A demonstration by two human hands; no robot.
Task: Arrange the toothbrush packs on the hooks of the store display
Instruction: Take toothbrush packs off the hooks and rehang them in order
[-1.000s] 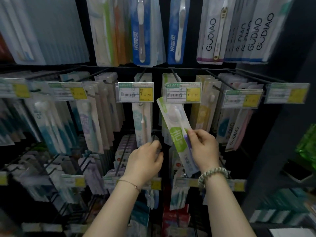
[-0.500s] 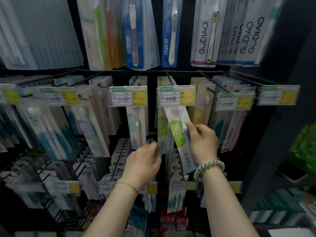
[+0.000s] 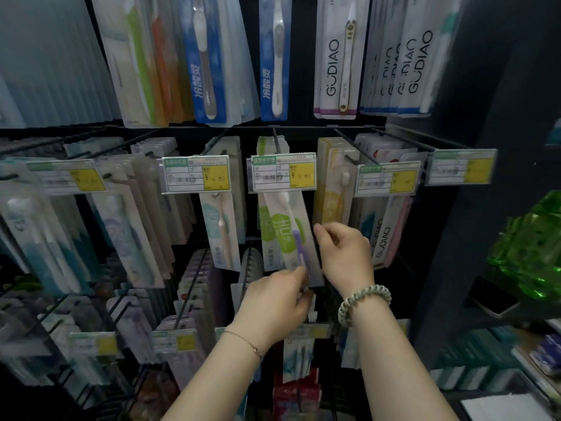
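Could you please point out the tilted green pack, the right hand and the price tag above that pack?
tilted green pack [image 3: 283, 235], head view, its green label
right hand [image 3: 346, 253], head view, back of the hand
price tag [image 3: 283, 173], head view, its middle

The pack is white with a lime-green patch and a purple brush handle. The price tags are white with a green strip and a yellow square. Above hang blue packs and white GUDIAO packs with dark letters and a purple foot. The hooks are black. The bracelet is pale green, the bag bright green.
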